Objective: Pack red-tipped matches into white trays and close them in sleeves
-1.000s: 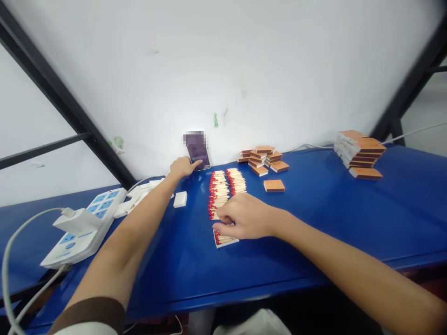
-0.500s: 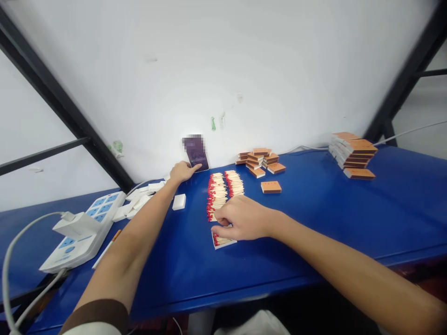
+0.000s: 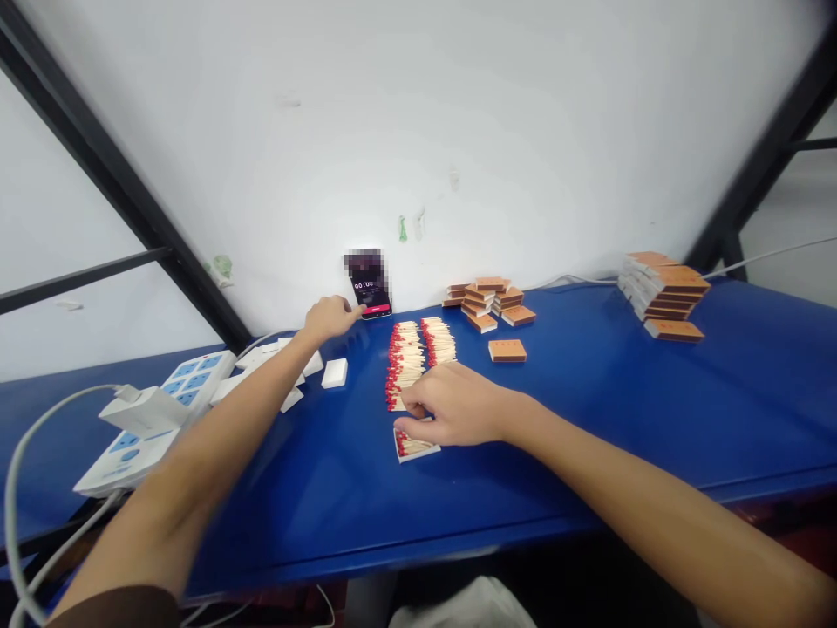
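A smartphone [image 3: 371, 295] leans against the wall, its screen lit with timer digits and a red bar. My left hand [image 3: 330, 316] is at its lower left edge, thumb stretched out to the screen, holding nothing. Over a small white matchbox tray [image 3: 418, 452] of red-tipped matches, my right hand [image 3: 458, 406] has its fingers curled and its thumb at the tray's upper edge. The curled fingertips are partly hidden, so I cannot tell whether they hold anything. Just beyond it lie two rows of loose matches [image 3: 405, 353], red heads to the left.
Brown matchbox covers [image 3: 490, 296] are piled near the wall, with a single cover [image 3: 507, 351] in front. A taller stack [image 3: 667, 283] stands at the right. White trays [image 3: 335, 373] lie at the left beside a power strip [image 3: 196, 375] with a plugged-in charger [image 3: 147, 412] and cables.
The phone screen has changed from a dim purple picture to timer digits with a red bar. My left hand has drawn back slightly to the left. My right hand stays at the tray.
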Tool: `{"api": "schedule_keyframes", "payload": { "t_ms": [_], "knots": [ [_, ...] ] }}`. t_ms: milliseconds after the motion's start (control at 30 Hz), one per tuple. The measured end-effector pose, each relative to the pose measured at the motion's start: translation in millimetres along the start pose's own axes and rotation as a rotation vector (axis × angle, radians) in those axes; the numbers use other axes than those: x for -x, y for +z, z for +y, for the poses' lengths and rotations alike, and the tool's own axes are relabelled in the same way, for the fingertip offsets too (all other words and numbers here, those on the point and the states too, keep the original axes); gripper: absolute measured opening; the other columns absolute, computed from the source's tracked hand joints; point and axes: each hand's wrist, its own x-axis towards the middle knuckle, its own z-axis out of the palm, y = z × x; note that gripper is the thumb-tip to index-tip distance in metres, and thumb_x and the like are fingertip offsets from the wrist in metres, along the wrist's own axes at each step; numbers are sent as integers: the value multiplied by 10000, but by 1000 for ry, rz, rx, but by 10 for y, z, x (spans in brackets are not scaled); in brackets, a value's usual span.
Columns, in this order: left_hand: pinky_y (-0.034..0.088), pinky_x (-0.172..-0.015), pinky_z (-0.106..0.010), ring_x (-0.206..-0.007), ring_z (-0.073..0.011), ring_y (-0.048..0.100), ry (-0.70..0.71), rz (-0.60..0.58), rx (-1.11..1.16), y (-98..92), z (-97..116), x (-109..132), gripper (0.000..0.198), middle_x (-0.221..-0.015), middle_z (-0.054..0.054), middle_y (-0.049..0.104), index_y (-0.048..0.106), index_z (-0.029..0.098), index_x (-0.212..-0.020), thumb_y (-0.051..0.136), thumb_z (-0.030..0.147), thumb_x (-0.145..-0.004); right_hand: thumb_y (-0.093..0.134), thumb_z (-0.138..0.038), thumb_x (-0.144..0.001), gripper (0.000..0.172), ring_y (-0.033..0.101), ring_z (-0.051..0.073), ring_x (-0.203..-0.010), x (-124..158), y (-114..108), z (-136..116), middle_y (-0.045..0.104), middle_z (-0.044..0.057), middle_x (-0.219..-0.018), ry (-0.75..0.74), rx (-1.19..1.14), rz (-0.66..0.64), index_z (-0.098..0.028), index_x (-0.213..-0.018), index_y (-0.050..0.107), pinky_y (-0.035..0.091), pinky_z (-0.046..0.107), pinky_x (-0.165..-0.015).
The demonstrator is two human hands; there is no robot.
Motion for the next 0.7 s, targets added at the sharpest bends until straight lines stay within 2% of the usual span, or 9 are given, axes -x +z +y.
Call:
{"api": "schedule_keyframes", "payload": {
  "t_ms": [100, 200, 333, 367, 400, 467, 567, 700],
  "knots": [
    [479, -745, -347, -894, -311, 670, 114, 57, -5, -178, -2, 368, 474, -910, -135, 736, 732, 162, -945, 448, 538, -896, 534, -372, -896, 305, 393, 96, -542, 3, 9, 3, 556, -12, -593, 10, -6, -18, -171, -668, 548, 218, 258, -558],
    [456, -715, -291, -799, -226, 664, 320, 47, 44, -290, 61, 848, 412, -860, -63, 738, 727, 187, -917, 428, 471, -928, 538, -293, -866, 198, 415, 104, -560, 12, 18, 24, 595, -6, -640, 5, -7, -37, -177, -708, 571, 227, 258, -561],
    [426, -666, -258, -702, -156, 632, 570, 53, 123, -257, 159, 1355, 339, -819, -23, 723, 703, 194, -871, 435, 386, -954, 555, -220, -823, 79, 438, 106, -589, 42, -63, 45, 614, -14, -688, 10, -38, -39, -182, -761, 588, 250, 249, -567],
    [415, -645, -265, -660, -152, 615, 690, 123, 178, -220, 172, 1428, 323, -773, -35, 709, 691, 171, -848, 439, 338, -958, 559, -210, -819, 65, 449, 102, -594, 50, -98, 45, 616, -17, -696, 17, -63, -43, -182, -773, 595, 260, 243, -568],
    [411, -645, -270, -637, -148, 600, 748, 145, 195, -177, 177, 1480, 321, -727, -32, 692, 679, 167, -817, 429, 307, -961, 560, -205, -823, 61, 460, 98, -595, 57, -132, 43, 616, -21, -700, 27, -91, -50, -182, -790, 606, 270, 237, -569],
    [404, -632, -276, -606, -145, 584, 830, 138, 204, -93, 173, 1539, 302, -671, -21, 671, 668, 173, -775, 446, 282, -948, 570, -219, -832, 64, 476, 93, -598, 65, -178, 42, 610, -27, -702, 41, -136, -51, -185, -809, 619, 285, 229, -566],
    [413, -628, -273, -599, -137, 579, 897, 116, 228, -17, 159, 1578, 292, -660, -15, 665, 660, 176, -765, 449, 257, -951, 596, -239, -825, 63, 507, 100, -654, 63, -151, 46, 627, -19, -762, 9, -137, -27, -188, -799, 620, 307, 229, -587],
    [398, -605, -270, -578, -128, 552, 912, 150, 314, -42, 207, 1643, 274, -632, -8, 632, 648, 168, -773, 459, 234, -960, 608, -271, -829, 125, 541, 117, -704, 56, -18, 41, 654, 6, -822, -58, -101, -45, -177, -748, 625, 332, 241, -617]
  ]
}}
